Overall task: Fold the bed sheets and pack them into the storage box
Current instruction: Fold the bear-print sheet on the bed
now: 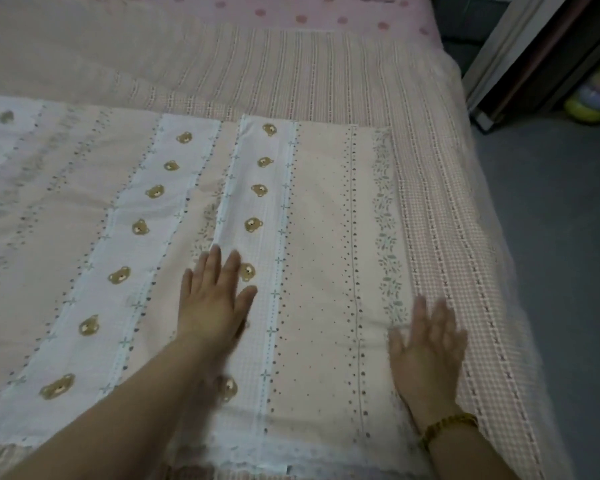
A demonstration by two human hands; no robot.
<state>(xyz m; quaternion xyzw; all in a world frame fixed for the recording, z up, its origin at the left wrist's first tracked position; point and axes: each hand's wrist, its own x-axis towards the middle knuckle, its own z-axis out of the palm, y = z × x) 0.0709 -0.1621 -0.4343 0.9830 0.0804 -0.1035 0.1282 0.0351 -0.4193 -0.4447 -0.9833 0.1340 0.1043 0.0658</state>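
Observation:
A bed sheet (323, 237) with peach and white stripes and rows of small brown bear faces lies spread flat on the bed, a folded layer covering its right part. My left hand (212, 299) rests flat on it with straight fingers, near the middle of the front. My right hand (426, 344), motion-blurred and wearing an amber bead bracelet, lies flat with spread fingers on the sheet's right edge. No storage box is in view.
Under the sheet is a pink checked bed cover (465, 271) reaching the bed's right edge. A pink spotted fabric (309, 12) lies at the far end. Grey floor (568, 271) runs along the right, with a dark cabinet frame (520, 53) and yellow-green objects (593, 95).

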